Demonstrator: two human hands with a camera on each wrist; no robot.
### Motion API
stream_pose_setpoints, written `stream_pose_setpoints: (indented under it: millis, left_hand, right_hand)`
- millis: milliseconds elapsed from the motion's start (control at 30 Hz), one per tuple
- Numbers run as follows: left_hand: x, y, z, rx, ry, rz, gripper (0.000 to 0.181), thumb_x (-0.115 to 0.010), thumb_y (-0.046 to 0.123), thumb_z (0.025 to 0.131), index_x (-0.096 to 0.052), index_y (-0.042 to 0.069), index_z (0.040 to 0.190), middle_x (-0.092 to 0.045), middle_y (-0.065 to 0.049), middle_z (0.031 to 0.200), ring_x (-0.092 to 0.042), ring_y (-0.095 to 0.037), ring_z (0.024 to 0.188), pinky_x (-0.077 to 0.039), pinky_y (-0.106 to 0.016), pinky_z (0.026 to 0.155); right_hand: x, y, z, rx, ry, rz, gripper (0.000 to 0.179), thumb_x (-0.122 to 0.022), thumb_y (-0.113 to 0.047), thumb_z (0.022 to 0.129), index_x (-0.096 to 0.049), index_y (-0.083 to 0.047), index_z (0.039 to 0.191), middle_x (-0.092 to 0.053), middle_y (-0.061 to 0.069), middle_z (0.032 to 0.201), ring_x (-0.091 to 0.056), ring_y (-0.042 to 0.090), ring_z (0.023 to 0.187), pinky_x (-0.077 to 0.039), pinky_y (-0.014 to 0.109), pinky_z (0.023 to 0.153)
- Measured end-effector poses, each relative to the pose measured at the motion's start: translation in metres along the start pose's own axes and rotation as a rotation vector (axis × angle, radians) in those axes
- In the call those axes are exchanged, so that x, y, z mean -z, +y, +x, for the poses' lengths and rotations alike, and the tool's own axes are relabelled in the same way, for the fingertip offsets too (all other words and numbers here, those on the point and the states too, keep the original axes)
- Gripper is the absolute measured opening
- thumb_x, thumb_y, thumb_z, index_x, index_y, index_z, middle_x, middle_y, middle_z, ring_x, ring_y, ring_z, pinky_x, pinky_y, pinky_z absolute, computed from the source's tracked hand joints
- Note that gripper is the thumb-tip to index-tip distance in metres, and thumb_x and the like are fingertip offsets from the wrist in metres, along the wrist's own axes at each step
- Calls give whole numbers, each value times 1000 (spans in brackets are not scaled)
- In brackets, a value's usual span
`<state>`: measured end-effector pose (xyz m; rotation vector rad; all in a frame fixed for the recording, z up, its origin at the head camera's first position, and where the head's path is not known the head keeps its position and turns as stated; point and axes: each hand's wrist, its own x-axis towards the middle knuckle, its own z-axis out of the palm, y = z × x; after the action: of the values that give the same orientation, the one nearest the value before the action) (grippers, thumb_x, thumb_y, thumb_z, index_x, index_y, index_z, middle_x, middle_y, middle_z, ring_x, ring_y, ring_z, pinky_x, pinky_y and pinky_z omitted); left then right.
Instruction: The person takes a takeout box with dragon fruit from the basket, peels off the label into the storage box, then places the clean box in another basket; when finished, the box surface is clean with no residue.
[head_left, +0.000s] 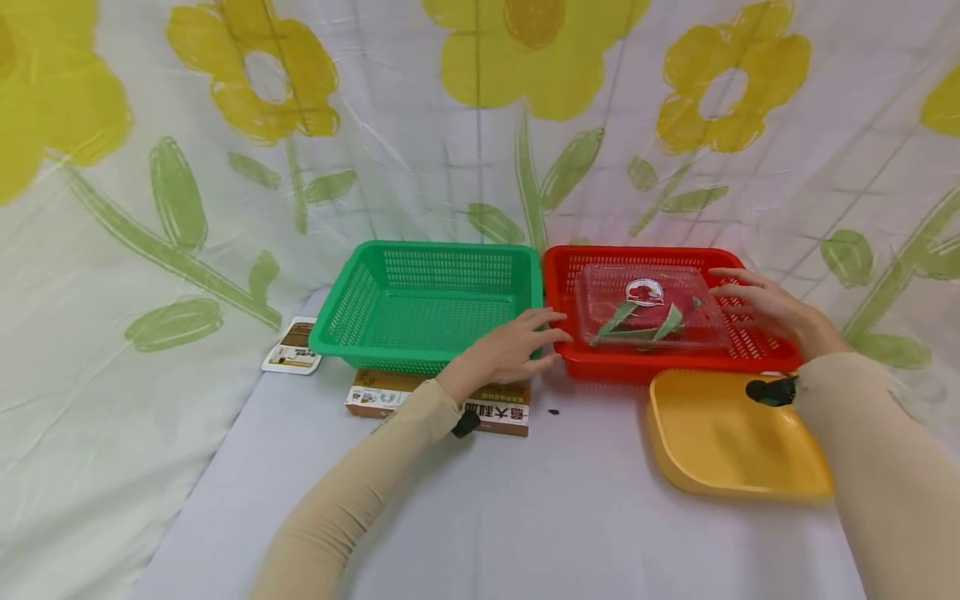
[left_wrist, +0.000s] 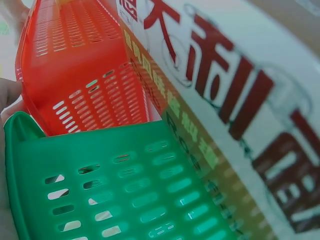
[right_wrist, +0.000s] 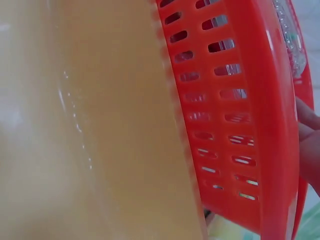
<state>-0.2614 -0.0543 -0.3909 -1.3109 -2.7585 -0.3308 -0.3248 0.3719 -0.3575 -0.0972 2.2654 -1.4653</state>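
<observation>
A clear plastic box [head_left: 652, 308] with a round label lies in the red basket [head_left: 682, 364]; red and green show in it. My left hand [head_left: 510, 346], fingers loosely extended, reaches over the front right corner of the green basket [head_left: 375, 360] to the red basket's left rim. In the left wrist view only part of that hand [left_wrist: 9, 97] shows, beside both rims. My right hand [head_left: 780, 312] is over the red basket's right rim, fingers spread close to the box. Whether they touch it I cannot tell. In the right wrist view the hand [right_wrist: 311, 145] is partly hidden by the rim.
A yellow basin [head_left: 772, 454] stands in front of the red basket, under my right forearm. A printed carton [head_left: 495, 412] lies before the green basket, below my left wrist. A small brown-and-white pack [head_left: 292, 357] is at the far left. Behind hangs a flowered curtain [head_left: 420, 150].
</observation>
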Motion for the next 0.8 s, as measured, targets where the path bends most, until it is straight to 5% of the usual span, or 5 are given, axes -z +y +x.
stream_pose_setpoints:
  millis: [133, 267, 633, 800]
  left_hand:
    - [0, 0, 0, 4, -1, -4, 40, -53, 34, 100, -56, 22, 138, -37, -4, 154, -28, -22, 143, -42, -34, 107]
    - [1, -1, 0, -7, 3, -16, 39, -54, 33, 100, -57, 21, 137, -37, -5, 154, -28, -23, 142, -44, -34, 105]
    - [0, -1, 1, -8, -3, 4, 38, -54, 35, 100, -57, 23, 136, -37, -4, 153, -29, -21, 141, -45, -30, 103]
    - [0, -1, 2, -16, 9, 11, 37, -54, 35, 100, -57, 23, 135, -38, -4, 153, -30, -21, 140, -45, -30, 102]
  right_hand:
    - [1, 3, 7, -4, -3, 16, 71, -43, -37, 105, -5, -13, 159, -30, 14, 145, -50, 29, 118, -49, 39, 98]
    - [0, 6, 11, -28, -2, 50, 75, -48, -37, 103, -5, -16, 159, -33, 6, 137, -55, 17, 103, -53, 33, 89]
    - [-1, 8, 19, -54, -4, 138, 73, -51, -35, 102, -7, -24, 159, -38, 2, 131, -58, 16, 100, -54, 32, 88]
    - [2, 8, 26, -47, -55, 91, 73, -48, -31, 104, -2, -21, 160, -41, 1, 125, -58, 14, 100, -54, 31, 88]
